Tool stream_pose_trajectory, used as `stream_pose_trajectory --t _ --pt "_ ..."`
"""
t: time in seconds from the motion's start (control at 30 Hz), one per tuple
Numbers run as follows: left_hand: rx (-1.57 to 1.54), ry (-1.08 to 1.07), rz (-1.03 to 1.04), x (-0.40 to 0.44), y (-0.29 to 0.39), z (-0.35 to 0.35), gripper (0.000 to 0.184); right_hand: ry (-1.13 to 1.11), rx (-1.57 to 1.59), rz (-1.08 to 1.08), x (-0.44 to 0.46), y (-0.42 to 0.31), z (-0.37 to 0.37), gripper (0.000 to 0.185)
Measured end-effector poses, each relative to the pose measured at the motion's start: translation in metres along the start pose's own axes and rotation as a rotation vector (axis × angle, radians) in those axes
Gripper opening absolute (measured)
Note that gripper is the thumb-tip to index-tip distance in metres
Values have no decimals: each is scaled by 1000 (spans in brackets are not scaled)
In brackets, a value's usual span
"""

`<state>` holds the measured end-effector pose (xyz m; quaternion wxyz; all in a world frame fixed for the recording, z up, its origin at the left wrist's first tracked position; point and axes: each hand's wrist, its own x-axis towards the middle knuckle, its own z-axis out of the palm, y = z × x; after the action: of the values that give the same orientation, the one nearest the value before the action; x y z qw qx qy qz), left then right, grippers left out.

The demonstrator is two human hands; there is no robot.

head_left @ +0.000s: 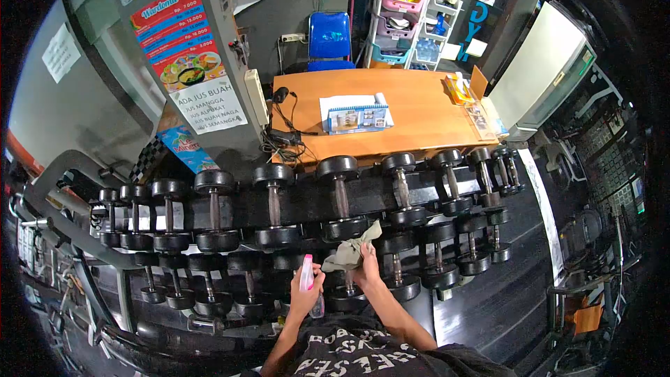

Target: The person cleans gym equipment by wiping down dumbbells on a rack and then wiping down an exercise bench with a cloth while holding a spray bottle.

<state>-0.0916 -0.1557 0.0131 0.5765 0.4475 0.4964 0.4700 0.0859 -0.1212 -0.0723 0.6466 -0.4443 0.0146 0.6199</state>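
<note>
My left hand (304, 296) is wrapped round a spray bottle (307, 272) with a pink and white top and a clear lower part. My right hand (366, 271) grips a grey-green cloth (345, 256), which hangs to the left of the fingers with one corner sticking up. Both hands are over the lower row of dumbbells, close to my body. Behind the cloth is a black dumbbell (340, 192) of the upper row. Below it, the metal handle of a lower dumbbell (349, 279) shows partly between my hands.
A rack holds two rows of black dumbbells (216, 209). Beyond it stands a wooden desk (412, 136) with a desk calendar (359, 119) and cables. A blue chair (329, 36) is behind the desk, a white fridge (544, 63) at right, and gym machine bars (87, 255) at left.
</note>
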Motion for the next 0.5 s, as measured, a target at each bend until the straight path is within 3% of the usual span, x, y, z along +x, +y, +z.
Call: stream_pose_trajectory --t 0.03,0.1,0.23,0.27,0.4,0.43,0.47,0.5 --pt "-2 4 -4 -1 1 1 19 2 -4 4 -9 -5 1 31" --pt "-50 14 47 -2 2 1 20 -119 88 304 -22 -18 -2 32" --pt "-42 46 50 -8 0 -7 21 74 51 407 27 12 -37 36" --pt "-20 70 42 -11 1 -9 22 -103 -286 185 37 25 -51 36" --pt "-65 106 23 -20 -7 -16 23 -235 -578 116 92 48 -52 27" --pt "-61 107 24 -22 -7 -18 24 -242 -585 124 85 43 -35 27" --pt "-56 109 25 -25 -8 -20 24 -192 -348 168 62 32 -11 26" --pt "-57 119 22 -27 -7 -22 24 -137 -110 210 51 28 -1 44"
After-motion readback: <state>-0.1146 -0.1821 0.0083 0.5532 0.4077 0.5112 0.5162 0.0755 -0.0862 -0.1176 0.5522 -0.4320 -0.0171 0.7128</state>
